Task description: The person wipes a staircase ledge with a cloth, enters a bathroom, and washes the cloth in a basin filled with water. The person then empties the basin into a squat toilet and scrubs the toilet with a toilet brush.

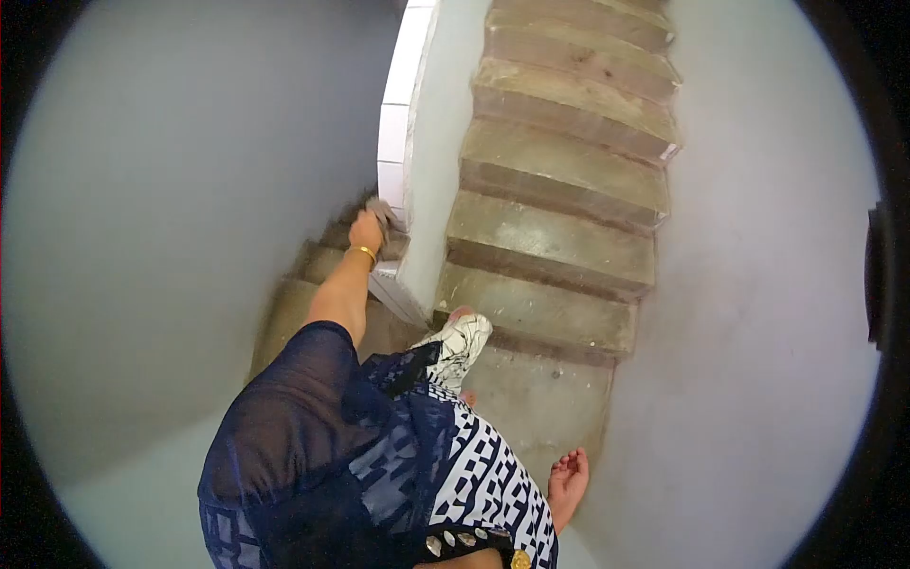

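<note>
Your left hand [366,230] is closed around a grayish cloth [385,216], with the fingers pressed together on it. The cloth is at the edge of the white tiles [394,133], and it looks like it touches them. On your wrist is a gold bracelet [363,251]. To the left is a big gray wall [171,209], with small steps [284,313] beside it, partly under your arm. Your dark, see-through sleeve [284,408] is below them. The tiles cap a low wall [431,190] that stands between the two sets of steps. Next to its bottom end is your white trouser leg [464,346] with black lines. Then come the wide brown stairs [555,223]. Low on the right, your right hand [569,479] hangs near your side, its fingers loosely curled. Past it is a pale wall [758,284].
</note>
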`<state>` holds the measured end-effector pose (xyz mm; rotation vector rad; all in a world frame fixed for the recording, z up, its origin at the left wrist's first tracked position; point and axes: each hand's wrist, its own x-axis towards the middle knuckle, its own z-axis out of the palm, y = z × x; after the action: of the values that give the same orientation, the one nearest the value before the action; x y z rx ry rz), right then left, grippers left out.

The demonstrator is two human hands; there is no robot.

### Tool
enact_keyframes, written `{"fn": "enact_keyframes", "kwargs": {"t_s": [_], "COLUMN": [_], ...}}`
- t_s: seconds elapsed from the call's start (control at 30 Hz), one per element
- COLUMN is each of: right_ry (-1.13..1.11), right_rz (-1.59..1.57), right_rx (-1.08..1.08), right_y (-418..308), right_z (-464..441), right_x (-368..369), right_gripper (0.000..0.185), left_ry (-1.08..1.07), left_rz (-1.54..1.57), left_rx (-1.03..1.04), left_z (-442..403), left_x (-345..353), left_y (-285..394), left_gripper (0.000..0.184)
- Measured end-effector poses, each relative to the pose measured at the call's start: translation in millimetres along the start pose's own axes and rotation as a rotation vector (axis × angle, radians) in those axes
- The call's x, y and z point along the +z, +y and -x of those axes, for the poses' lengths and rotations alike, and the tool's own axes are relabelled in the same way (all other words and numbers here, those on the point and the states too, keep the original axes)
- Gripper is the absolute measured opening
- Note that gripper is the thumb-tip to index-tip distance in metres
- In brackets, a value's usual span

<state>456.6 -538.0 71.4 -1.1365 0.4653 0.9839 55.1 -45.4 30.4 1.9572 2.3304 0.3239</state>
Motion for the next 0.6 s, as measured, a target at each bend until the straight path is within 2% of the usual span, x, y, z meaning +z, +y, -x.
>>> {"fn": "enact_keyframes", "kwargs": {"t_s": [0.03, 0.1, 0.13, 0.23, 0.27, 0.3, 0.33, 0.37, 0.43, 0.5, 0.57, 0.6], "right_ry": [-0.010, -0.018, -0.023, -0.039, -0.036, -0.064, -0.110, -0.152, -0.191, -0.227, -0.170, -0.184], "right_rz": [0.038, 0.082, 0.103, 0.143, 0.143, 0.136, 0.137, 0.139, 0.142, 0.157, 0.207, 0.202], "right_rx": [0.023, 0.044, 0.048, 0.094, 0.121, 0.125, 0.150, 0.170, 0.179, 0.205, 0.204, 0.203], "right_y": [-3.3, -7.7, -10.9, -23.0, -27.1, -28.9, -31.1, -33.2, -40.4, -48.3, -43.7, -47.8], "right_z": [-3.7, -12.9, -21.0, -37.5, -45.1, -55.7, -65.1, -74.2, -91.2, -112.6, -131.9, -140.7], "right_x": [4.4, 16.6, 17.3, 34.5, 44.3, 49.8, 55.8, 61.6, 81.6, 106.1, 150.2, 169.5], "right_gripper": [0.012, 0.012, 0.012, 0.012, 0.012, 0.012, 0.012, 0.012, 0.012, 0.013, 0.011, 0.011], "left_ry": [-0.059, 0.114, 0.106, 0.031, 0.059, 0.096, 0.282, 0.517, 0.763, 0.791, 0.809, 0.796], "left_rz": [-0.083, -0.171, -0.176, -0.024, 0.170, 0.370, 0.480, 0.588, 0.506, 0.449, 0.417, 0.365], "left_rx": [0.100, 0.072, 0.055, -0.051, -0.157, -0.250, -0.254, -0.214, -0.084, -0.015, 0.051, 0.145], "left_z": [25.4, 48.6, 51.0, 43.2, 43.6, 43.0, 43.9, 40.2, 27.7, -0.8, -60.6, -85.9], "left_x": [-4.5, -12.1, -7.9, -13.3, -14.6, -17.9, -26.5, -35.5, -84.7, -126.2, -157.1, -174.1], "left_y": [2.7, 23.1, 24.1, 27.9, 36.4, 46.1, 59.5, 72.9, 105.2, 133.6, 152.5, 170.0], "left_gripper": [0.017, 0.019, 0.019, 0.024, 0.029, 0.034, 0.039, 0.036, 0.034, 0.034, 0.034, 0.035]}}
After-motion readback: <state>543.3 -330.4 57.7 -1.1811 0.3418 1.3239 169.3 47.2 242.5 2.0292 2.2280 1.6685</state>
